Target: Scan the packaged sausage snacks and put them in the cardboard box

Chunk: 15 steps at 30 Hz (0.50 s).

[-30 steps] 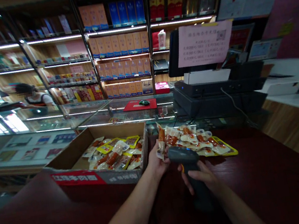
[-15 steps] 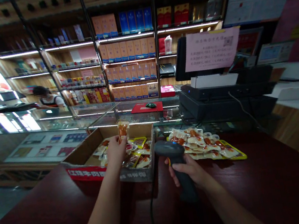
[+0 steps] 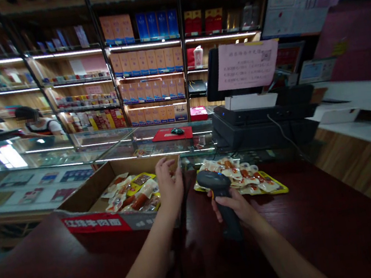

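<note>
My left hand point(image 3: 170, 183) is over the right end of an open cardboard box point(image 3: 91, 223), fingers loosely curved and apart, with nothing visible in them. Inside the box lie several vacuum-packed sausages point(image 3: 142, 199) and a yellow-edged packet point(image 3: 141, 180). Wrapped around the handle of a dark barcode scanner point(image 3: 228, 214), my right hand point(image 3: 238, 206) holds it upright over the table, its head pointing left. Just behind the scanner head, a pile of similar sausage packets point(image 3: 243, 174) rests on the table, with yellow-edged packaging at its right side.
Behind the dark red table point(image 3: 292, 235) stands a glass counter with a mouse point(image 3: 177, 131) on a red mat. A monitor point(image 3: 214, 75) bearing a pink notice stands at right. A person point(image 3: 37, 122) is at the far left, before stocked shelves.
The sausage packet that my left hand held above the box is out of its fingers, and the hand has moved right. My right hand still grips the scanner. The view has shifted slightly.
</note>
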{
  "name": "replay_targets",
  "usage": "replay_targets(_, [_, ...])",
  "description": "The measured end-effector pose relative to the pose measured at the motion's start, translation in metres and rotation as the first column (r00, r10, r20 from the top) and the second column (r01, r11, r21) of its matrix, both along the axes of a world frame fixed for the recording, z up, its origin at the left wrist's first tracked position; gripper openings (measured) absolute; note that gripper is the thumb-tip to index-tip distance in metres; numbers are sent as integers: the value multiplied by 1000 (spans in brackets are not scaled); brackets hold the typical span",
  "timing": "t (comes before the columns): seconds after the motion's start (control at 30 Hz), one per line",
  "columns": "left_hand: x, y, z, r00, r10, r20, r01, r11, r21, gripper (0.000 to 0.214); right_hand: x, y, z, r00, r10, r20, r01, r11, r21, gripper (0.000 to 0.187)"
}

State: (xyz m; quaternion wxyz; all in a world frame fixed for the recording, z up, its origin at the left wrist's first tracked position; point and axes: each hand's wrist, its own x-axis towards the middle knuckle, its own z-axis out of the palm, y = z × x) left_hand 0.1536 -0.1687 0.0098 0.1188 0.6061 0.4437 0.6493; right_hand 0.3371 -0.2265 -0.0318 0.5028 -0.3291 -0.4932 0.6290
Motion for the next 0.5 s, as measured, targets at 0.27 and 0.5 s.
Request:
replay_targets(0.27, [87,37,-53,975,-218,-43,191,920,-342,17,52,0,-13,961,-274,28,274,961,-14,32])
replay_targets(0.5, [95,53,-74,978,-160,-133,66,844,-533,37,65,1,-26,915,-403,-22,400,913,-77,30])
